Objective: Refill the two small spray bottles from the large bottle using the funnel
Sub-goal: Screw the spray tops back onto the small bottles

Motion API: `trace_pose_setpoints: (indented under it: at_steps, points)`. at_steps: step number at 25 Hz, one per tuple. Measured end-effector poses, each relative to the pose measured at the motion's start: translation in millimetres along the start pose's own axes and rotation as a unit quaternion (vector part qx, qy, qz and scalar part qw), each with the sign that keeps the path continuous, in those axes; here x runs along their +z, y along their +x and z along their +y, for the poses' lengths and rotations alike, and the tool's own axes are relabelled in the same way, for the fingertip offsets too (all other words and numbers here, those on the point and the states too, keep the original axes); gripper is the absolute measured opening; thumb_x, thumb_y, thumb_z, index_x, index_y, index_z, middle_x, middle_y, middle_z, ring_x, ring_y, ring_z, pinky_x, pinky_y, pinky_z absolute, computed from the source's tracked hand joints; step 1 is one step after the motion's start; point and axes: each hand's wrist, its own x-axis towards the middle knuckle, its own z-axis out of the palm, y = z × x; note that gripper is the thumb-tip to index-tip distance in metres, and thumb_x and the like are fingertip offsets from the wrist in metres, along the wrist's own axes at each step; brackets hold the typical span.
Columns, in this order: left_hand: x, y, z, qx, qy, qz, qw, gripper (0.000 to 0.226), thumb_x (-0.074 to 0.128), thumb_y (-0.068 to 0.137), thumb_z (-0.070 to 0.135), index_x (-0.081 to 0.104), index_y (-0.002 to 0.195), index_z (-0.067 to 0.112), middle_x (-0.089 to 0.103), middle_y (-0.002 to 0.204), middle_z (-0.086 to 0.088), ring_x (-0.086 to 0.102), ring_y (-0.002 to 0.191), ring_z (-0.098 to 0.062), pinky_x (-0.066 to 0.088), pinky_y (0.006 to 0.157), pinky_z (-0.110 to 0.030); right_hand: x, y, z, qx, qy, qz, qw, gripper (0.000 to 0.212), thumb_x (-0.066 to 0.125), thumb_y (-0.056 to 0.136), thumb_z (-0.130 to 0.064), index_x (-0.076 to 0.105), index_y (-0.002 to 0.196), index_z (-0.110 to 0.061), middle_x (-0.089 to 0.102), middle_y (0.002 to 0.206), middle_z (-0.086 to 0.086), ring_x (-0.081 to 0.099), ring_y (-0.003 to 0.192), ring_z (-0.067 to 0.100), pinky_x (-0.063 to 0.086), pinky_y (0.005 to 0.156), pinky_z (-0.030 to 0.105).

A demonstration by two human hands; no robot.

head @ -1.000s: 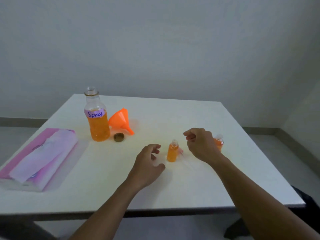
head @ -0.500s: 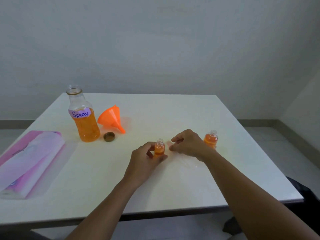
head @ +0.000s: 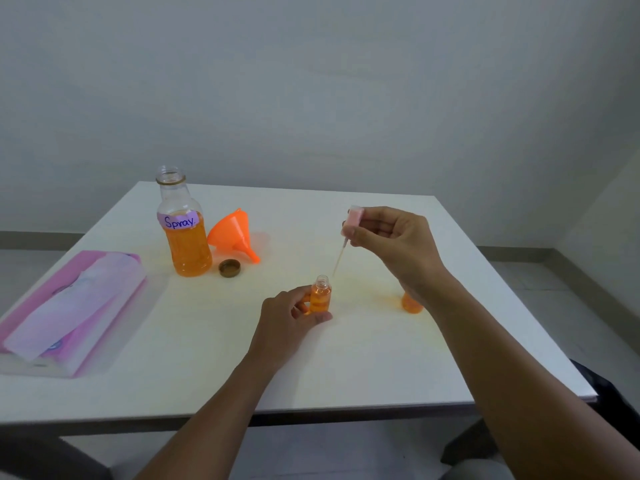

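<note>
A small open spray bottle of orange liquid stands upright mid-table, and my left hand grips its body. My right hand is raised above the table to the bottle's right, pinching a pink spray pump head whose thin dip tube hangs down toward the bottle's mouth without touching it. The second small spray bottle stands behind my right wrist, its top hidden. At the back left stands the large uncapped bottle labelled "Spray", about half full of orange liquid. The orange funnel lies on its side beside it.
A brown bottle cap lies in front of the funnel. A pink and white plastic pack lies along the left edge of the white table. A grey wall rises behind the table, with floor on the right.
My right hand has lifted the pump head off the table to above the small bottle. My left hand keeps its hold on that bottle.
</note>
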Motion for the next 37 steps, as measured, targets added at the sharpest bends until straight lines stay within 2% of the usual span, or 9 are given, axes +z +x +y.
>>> trace_pose_setpoints:
  at_steps: [10,15,18,22,24,27,29,33,37]
  points:
    - [0,4,-3,-0.02,-0.011,-0.015,1.0,0.056,0.079,0.079,0.046,0.061,0.127,0.024,0.06,0.104,0.011,0.055,0.083,-0.004,0.035,0.072,-0.005,12,-2,23,-0.003,-0.071,-0.063,0.995,0.028,0.081,0.085,-0.016,0.075,0.112,-0.011,0.08,0.097,0.0,0.076,0.093,0.013,0.06,0.087,0.026]
    - [-1,5,-3,0.038,-0.031,-0.038,0.998,0.041,0.071,0.088,0.039,0.066,0.125,0.022,0.064,0.099,0.008,0.057,0.086,-0.005,0.037,0.073,-0.008,11,-2,39,0.011,-0.157,-0.126,0.979,0.035,0.075,0.09,-0.02,0.066,0.125,-0.019,0.079,0.099,-0.005,0.075,0.094,0.007,0.06,0.087,0.025]
    - [-2,7,-3,0.067,-0.032,-0.04,0.996,0.032,0.063,0.094,0.036,0.066,0.123,0.022,0.061,0.094,0.009,0.057,0.084,-0.004,0.038,0.071,-0.005,6,-1,42,0.003,-0.153,-0.131,0.979,0.037,0.071,0.092,-0.007,0.062,0.127,-0.019,0.078,0.097,-0.002,0.075,0.093,0.011,0.059,0.086,0.025]
    - [-5,6,-6,0.084,-0.072,-0.046,0.993,0.023,0.06,0.096,0.034,0.063,0.118,0.027,0.06,0.093,0.007,0.056,0.083,-0.008,0.042,0.07,-0.01,2,-3,45,-0.031,-0.192,-0.144,0.97,0.042,0.056,0.086,0.016,0.067,0.113,-0.015,0.077,0.092,-0.008,0.072,0.083,0.015,0.059,0.079,0.026]
    - [-4,6,-7,0.086,-0.07,-0.052,0.992,0.028,0.059,0.096,0.036,0.061,0.123,0.028,0.06,0.097,0.006,0.057,0.088,-0.011,0.044,0.072,-0.013,-1,-4,46,-0.054,-0.211,-0.147,0.965,0.034,0.06,0.084,0.011,0.07,0.105,-0.014,0.076,0.098,-0.012,0.073,0.085,0.015,0.059,0.077,0.026]
    - [-3,7,-7,0.096,-0.065,-0.053,0.992,0.032,0.059,0.096,0.036,0.06,0.127,0.028,0.058,0.098,0.008,0.055,0.087,-0.01,0.042,0.071,-0.013,-2,-1,44,-0.033,-0.218,-0.127,0.967,0.008,0.076,0.087,-0.017,0.074,0.095,-0.017,0.076,0.101,-0.013,0.074,0.082,0.011,0.06,0.072,0.027]
    - [-2,7,-9,0.1,-0.06,-0.054,0.992,0.034,0.059,0.096,0.035,0.06,0.129,0.026,0.058,0.099,0.007,0.054,0.086,-0.009,0.04,0.07,-0.013,-2,2,43,-0.015,-0.207,-0.122,0.971,0.011,0.08,0.085,-0.025,0.076,0.09,-0.016,0.077,0.098,-0.011,0.074,0.083,0.011,0.061,0.077,0.03]
    - [0,8,-13,0.112,-0.038,-0.057,0.991,0.042,0.058,0.096,0.038,0.058,0.135,0.022,0.055,0.1,0.009,0.05,0.082,-0.006,0.038,0.069,-0.011,-8,8,38,-0.033,-0.258,-0.177,0.949,0.02,0.076,0.088,-0.011,0.076,0.105,-0.022,0.076,0.098,-0.011,0.071,0.094,0.004,0.059,0.088,0.026]
    - [0,8,-13,0.115,-0.033,-0.063,0.991,0.042,0.058,0.097,0.036,0.058,0.135,0.018,0.053,0.102,0.011,0.05,0.087,0.0,0.036,0.071,-0.007,-13,13,32,-0.074,-0.314,-0.233,0.917,0.032,0.069,0.088,0.007,0.077,0.103,-0.021,0.076,0.095,-0.009,0.071,0.094,0.006,0.059,0.086,0.027]
